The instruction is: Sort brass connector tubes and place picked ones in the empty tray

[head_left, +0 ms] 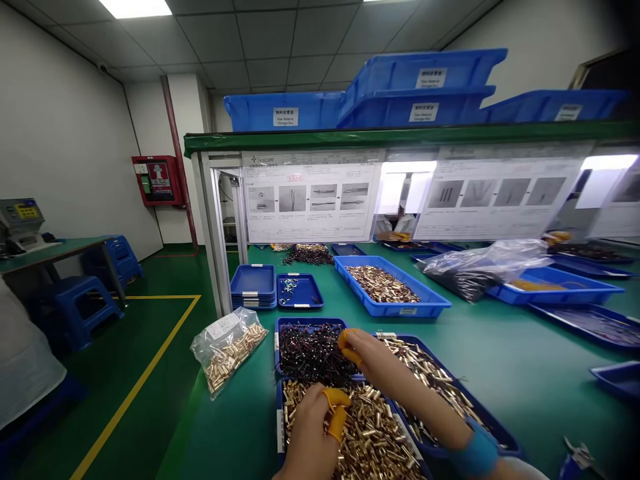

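Wire tray (310, 321), heaped with dark leads (310, 357), stands directly beyond brass tubes (375, 433), presumably so both piles sit within short reach. Left hand (313, 427), nearer than wire tray, over tubes: fingers narrowly curled, contents cannot be told. Right hand (365, 349) at wire tray's right edge: fingertips narrow, hold undetermined. Clear bag (235, 353): left of wire tray.

"finicare" on posted sheet (310, 231), "raw material storage box" on white labels (285, 117) of blue bins (320, 112)
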Action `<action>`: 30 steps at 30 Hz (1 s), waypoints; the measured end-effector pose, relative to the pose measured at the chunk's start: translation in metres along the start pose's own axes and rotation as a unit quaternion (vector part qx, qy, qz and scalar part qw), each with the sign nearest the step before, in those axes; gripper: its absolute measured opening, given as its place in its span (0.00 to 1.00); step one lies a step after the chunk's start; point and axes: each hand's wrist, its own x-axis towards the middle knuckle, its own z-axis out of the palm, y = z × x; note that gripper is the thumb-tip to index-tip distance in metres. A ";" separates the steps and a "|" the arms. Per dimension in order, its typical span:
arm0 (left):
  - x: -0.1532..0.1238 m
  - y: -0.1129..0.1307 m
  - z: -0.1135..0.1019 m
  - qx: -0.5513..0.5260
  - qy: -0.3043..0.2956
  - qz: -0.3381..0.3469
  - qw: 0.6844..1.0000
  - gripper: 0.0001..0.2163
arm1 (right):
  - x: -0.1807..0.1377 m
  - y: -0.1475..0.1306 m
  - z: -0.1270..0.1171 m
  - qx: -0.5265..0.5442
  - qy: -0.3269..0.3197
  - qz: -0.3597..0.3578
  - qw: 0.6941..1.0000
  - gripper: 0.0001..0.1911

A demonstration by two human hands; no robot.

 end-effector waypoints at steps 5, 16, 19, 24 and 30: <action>0.002 0.010 -0.003 -0.071 0.017 -0.050 0.996 0.11 | -0.050 0.001 0.025 0.111 0.031 0.068 0.991 0.08; 0.004 -0.001 0.007 -0.148 0.017 -0.057 0.987 0.06 | -0.078 -0.012 0.048 0.292 -0.037 0.162 0.942 0.10; 0.004 -0.001 0.007 -0.163 0.013 -0.044 0.986 0.06 | -0.080 -0.015 0.045 0.287 -0.051 0.159 0.943 0.09; 0.004 0.000 0.006 -0.177 0.033 -0.043 0.983 0.05 | -0.085 -0.016 0.046 0.349 -0.063 0.131 0.926 0.07; 0.003 -0.002 0.003 -0.175 0.069 -0.030 0.982 0.05 | -0.083 -0.018 0.045 0.424 -0.056 0.138 0.893 0.08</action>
